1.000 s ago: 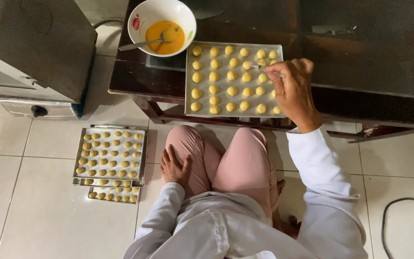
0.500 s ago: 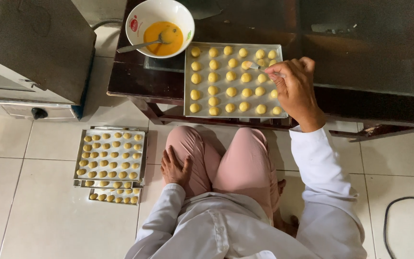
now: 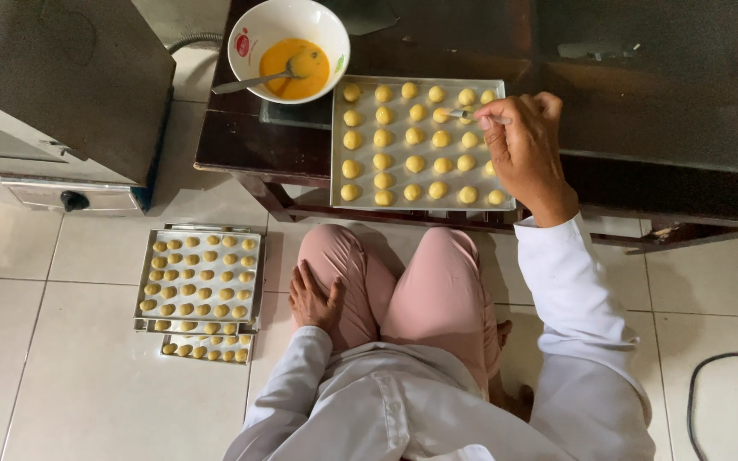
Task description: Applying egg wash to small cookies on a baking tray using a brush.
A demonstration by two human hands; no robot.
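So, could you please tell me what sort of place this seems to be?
Probably a small home bakery or kitchen. The right hand brushes dough balls on a tray on a low table, beside a bowl of yellow wash. More filled trays are stacked on the tiled floor by a metal oven.

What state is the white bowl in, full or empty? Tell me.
Partly full. The white bowl holds a shallow pool of orange-yellow liquid with a spoon resting in it; much of its inner wall shows bare.

The dark table top (image 3: 642, 94) at upper right lies open beside the baking tray (image 3: 339, 201). At upper left, the white bowl (image 3: 318, 21) and spoon (image 3: 245, 83) crowd the tray's corner.
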